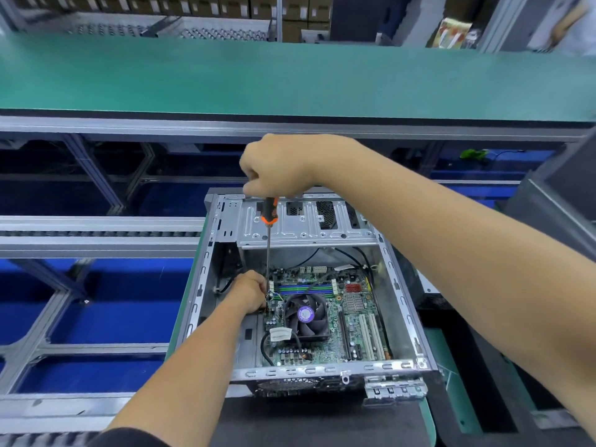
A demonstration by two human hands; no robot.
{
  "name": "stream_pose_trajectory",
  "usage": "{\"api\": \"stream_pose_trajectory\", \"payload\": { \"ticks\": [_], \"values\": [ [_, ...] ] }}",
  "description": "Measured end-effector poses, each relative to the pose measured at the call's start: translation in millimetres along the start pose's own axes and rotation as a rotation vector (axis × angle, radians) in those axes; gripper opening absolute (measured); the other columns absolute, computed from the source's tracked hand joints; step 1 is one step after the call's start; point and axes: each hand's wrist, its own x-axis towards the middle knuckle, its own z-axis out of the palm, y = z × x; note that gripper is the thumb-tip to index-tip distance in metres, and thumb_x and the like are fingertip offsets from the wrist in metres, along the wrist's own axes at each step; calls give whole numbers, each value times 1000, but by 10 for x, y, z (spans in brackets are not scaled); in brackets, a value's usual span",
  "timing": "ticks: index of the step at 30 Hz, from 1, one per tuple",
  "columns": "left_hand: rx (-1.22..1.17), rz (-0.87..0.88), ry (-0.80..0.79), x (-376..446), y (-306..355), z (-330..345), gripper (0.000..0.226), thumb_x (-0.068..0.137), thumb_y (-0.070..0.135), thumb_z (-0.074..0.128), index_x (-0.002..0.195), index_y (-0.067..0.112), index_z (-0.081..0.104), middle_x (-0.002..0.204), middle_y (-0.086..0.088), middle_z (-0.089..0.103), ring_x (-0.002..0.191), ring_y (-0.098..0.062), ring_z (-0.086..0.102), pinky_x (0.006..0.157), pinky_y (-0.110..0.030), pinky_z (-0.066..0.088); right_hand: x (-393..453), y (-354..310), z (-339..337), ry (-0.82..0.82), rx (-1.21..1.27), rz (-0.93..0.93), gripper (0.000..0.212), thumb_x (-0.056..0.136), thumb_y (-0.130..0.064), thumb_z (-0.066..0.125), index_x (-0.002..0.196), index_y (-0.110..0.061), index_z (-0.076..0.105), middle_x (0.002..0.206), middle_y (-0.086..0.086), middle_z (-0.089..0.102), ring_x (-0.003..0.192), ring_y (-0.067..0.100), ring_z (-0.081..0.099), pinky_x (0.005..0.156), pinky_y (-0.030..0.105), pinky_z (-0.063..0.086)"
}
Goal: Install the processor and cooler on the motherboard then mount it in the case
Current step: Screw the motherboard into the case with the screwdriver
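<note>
Screwdriver [269, 214] — right hand [277, 166] grips | left hand [250, 291] steadies tip, seemingly | cooler [306, 314] label unreadable

Arms: we see 2 forearms, both bare from wrist to elbow.
Left hand [250, 293]: we see no glove, ring or watch on it.
Right hand [274, 166]: we find it bare as well, wrist unadorned.
Sleeve [129, 438]: we note 1 dark, black-looking edge at the left upper arm.

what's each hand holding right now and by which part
The right hand grips the screwdriver by the top of its handle. The left hand pinches near its tip; what it holds cannot be told.
</note>
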Motion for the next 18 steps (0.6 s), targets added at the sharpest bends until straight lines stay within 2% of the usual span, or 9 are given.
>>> {"api": "stream_pose_trajectory", "payload": {
  "ticks": [2, 4, 7, 11, 13, 15, 17, 18],
  "values": [
    [-23, 3, 1, 31, -23, 22, 32, 80, -13, 51, 61, 13, 57, 87, -6, 59, 73, -18, 53, 59, -14, 45, 6, -57, -48, -46, -46, -83, 11, 89, -22, 57, 89, -12, 59, 82, 3, 66, 74, 21, 61, 54, 29, 39],
    [11, 25, -15, 32, -35, 19, 30, 82, -11, 46, 68, 11, 61, 85, -6, 59, 68, -17, 53, 49, -11, 40, 3, -99, -103, -61, -89, -159, 15, 84, -10, 57, 96, -15, 62, 94, -3, 64, 80, 15, 57, 59, 28, 40],
    [14, 27, -14, 19, -39, 0, 26, 80, -4, 48, 81, 16, 65, 87, -1, 59, 78, -16, 53, 66, -17, 40, -12, -114, -167, -127, -103, -218, 25, 78, 3, 56, 91, -17, 62, 82, -10, 59, 71, 7, 51, 55, 23, 37],
    [36, -7, -30, 26, 4, -16, 31, 78, -8, 49, 64, 16, 60, 88, -2, 60, 80, -17, 54, 71, -22, 45, -14, -75, -182, -170, -63, -189, 32, 73, 12, 53, 85, -16, 64, 86, -1, 69, 74, 13, 62, 49, 16, 39],
    [36, -22, -39, 34, 18, -24, 30, 81, -5, 51, 63, 17, 59, 91, -2, 60, 82, -16, 54, 73, -22, 44, -27, -73, -168, -142, -41, -165, 29, 73, 10, 60, 85, -16, 65, 87, -3, 69, 71, 7, 59, 51, 17, 41],
    [39, -14, -31, 47, 10, -18, 24, 82, -2, 52, 72, 17, 62, 93, -1, 62, 82, -14, 54, 71, -17, 39, -35, -68, -134, -104, -16, -122, 20, 76, 0, 66, 89, -15, 67, 86, -5, 67, 67, 3, 58, 53, 20, 43],
    [53, -7, -36, 59, -11, 10, 22, 83, -1, 55, 81, 16, 67, 100, -2, 66, 84, -14, 57, 72, -16, 40, -34, -75, -79, -73, 77, -57, 8, 81, -10, 67, 88, -8, 64, 80, -1, 69, 56, 6, 65, 46, 19, 44],
    [78, 3, -31, 65, -19, 18, 21, 83, -1, 56, 85, 16, 69, 104, -3, 67, 88, -15, 59, 74, -17, 42, -24, -78, -49, -44, 125, -21, 10, 84, -13, 64, 82, -4, 60, 71, 1, 70, 50, 9, 66, 43, 18, 43]
  ]
}}
